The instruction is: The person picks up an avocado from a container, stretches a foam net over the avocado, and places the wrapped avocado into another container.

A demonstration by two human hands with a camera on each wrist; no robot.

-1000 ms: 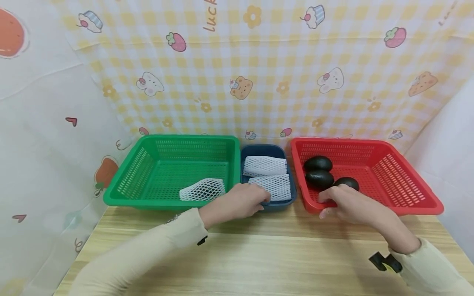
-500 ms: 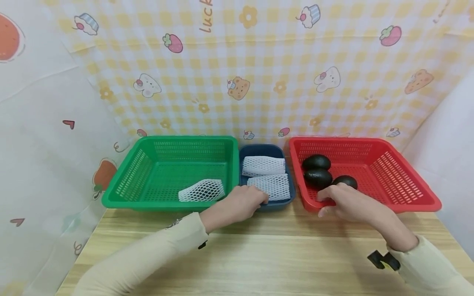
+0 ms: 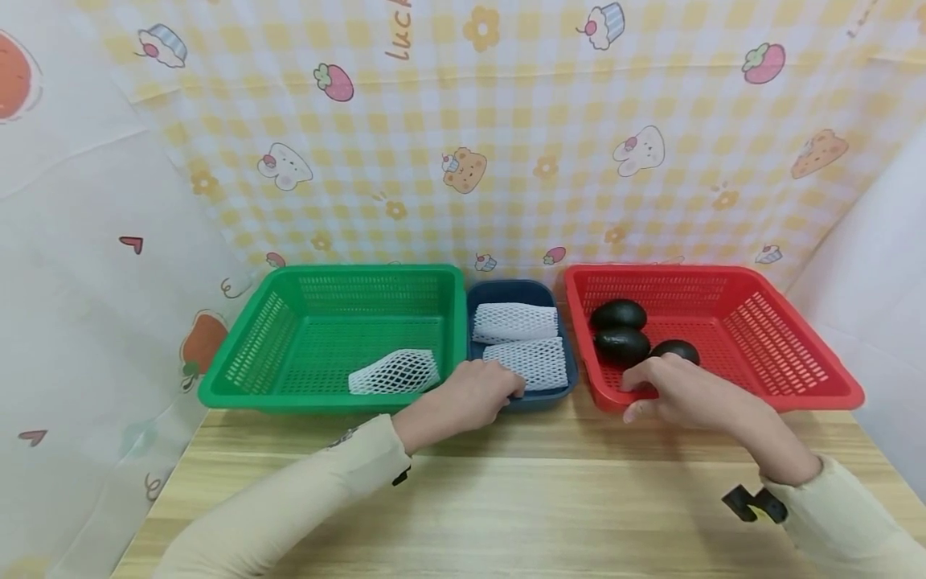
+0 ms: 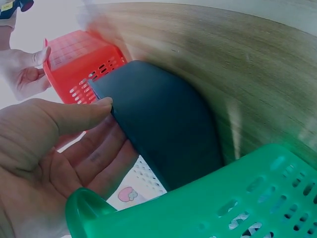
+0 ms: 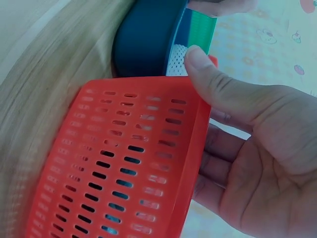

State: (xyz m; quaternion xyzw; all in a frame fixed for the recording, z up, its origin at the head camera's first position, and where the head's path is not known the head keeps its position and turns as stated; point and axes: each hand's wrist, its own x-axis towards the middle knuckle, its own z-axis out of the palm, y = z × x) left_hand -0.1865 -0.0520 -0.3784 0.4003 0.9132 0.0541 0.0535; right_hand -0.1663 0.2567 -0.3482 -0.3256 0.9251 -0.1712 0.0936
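Observation:
My left hand [image 3: 466,400] pinches the front rim of a small navy tray [image 4: 163,119], thumb outside and fingers over the edge. Two white foam net sleeves [image 3: 531,362] lie flat in that tray. On the right, my right hand [image 3: 683,390] grips the front left rim of a red basket [image 5: 114,163], its thumb on the outer wall. Inside the red basket are three dark avocados [image 3: 622,346], one partly hidden behind the hand. A green basket [image 3: 289,398] stands left of the tray, holding a white foam net [image 3: 394,372] with something dark showing through its mesh.
The three containers stand in a row on a wooden table [image 3: 521,507], close against a yellow checked cloth [image 3: 405,161] at the back. White cloth [image 3: 65,322] hangs at the left side.
The head view has shifted slightly. Both hands keep their hold on the tray rim and the red basket rim, and the contents lie as before.

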